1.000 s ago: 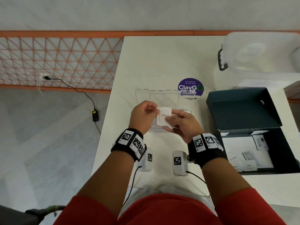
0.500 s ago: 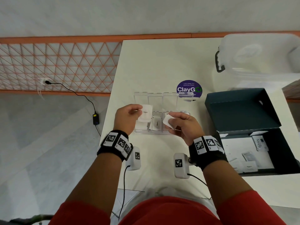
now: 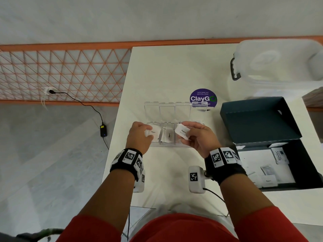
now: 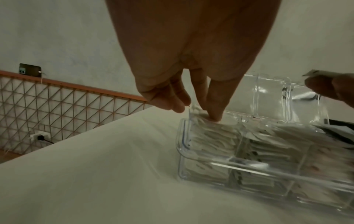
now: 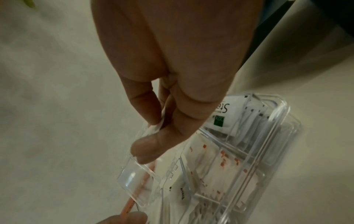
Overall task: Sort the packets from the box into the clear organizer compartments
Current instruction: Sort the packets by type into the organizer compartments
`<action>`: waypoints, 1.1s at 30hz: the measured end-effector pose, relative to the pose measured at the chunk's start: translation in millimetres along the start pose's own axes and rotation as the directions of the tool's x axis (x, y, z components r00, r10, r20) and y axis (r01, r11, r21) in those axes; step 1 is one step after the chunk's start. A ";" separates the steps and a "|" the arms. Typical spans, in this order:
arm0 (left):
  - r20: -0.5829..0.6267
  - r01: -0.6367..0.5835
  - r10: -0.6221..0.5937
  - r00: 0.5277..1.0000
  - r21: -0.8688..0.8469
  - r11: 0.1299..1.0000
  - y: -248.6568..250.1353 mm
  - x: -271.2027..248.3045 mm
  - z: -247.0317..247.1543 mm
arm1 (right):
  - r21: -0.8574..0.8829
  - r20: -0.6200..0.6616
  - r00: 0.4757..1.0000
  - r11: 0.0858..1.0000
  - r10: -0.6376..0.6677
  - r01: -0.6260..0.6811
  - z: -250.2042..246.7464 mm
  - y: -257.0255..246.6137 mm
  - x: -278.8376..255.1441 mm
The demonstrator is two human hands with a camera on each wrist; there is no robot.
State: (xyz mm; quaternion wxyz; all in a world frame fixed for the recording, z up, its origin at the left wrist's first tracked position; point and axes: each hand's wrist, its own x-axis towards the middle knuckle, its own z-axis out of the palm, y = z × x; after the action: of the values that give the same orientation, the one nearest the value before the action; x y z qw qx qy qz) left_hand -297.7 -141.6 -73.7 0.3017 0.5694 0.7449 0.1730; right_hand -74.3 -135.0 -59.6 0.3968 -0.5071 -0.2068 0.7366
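Observation:
The clear organizer (image 3: 174, 144) lies open on the white table, its lid (image 3: 167, 110) folded back. My left hand (image 3: 150, 132) pinches a white sugar packet (image 3: 155, 134) at its left edge and holds it down in the leftmost compartment, as the left wrist view confirms for the left hand (image 4: 199, 109). Pepper packets (image 3: 168, 136) fill the second compartment. My right hand (image 3: 187, 135) pinches a pepper packet (image 3: 181, 131) just above the third compartment. The dark blue box (image 3: 258, 119) stands open to the right with a Stevia packet (image 3: 278, 155) and others inside.
A clear lidded storage bin (image 3: 279, 63) sits at the back right. A purple ClayGo sticker (image 3: 202, 97) lies behind the organizer. The table's left edge (image 3: 120, 105) runs close to my left hand. Stevia packets (image 5: 224, 112) and red-marked packets (image 5: 210, 159) fill the organizer's right compartments.
Both hands held packets together above the organizer. My left hand has carried the sugar packet left and down into the leftmost compartment. My right hand kept the pepper packet.

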 end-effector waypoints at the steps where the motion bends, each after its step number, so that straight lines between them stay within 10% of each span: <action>1: -0.010 -0.011 0.011 1.000 0.006 1.000 1.1 -0.7 -1.3 | 0.009 0.013 1.000 1.000 0.002 -0.002 0.2 -0.1 -0.3; 10: 0.077 -0.130 0.180 0.981 -0.430 0.893 44.8 -9.2 -8.1 | -0.133 0.017 1.000 0.991 -0.008 0.010 12.3 0.5 -2.6; 24: 0.066 0.030 -0.004 0.998 -0.383 0.923 40.6 -3.4 -5.9 | -0.182 -0.077 0.986 0.975 -0.146 0.130 24.7 -7.5 4.3; 33: 0.097 -0.019 0.022 0.995 -0.030 0.999 37.9 2.7 16.1 | -0.117 -0.100 0.984 0.984 -0.146 0.134 8.4 -10.7 -0.8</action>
State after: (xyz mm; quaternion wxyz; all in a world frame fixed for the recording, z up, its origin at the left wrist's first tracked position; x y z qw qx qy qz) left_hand -259.6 -129.4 -63.8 0.3440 0.5803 0.7209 0.1588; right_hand -77.8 -128.4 -48.1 0.4300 -0.5513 -0.2604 0.6659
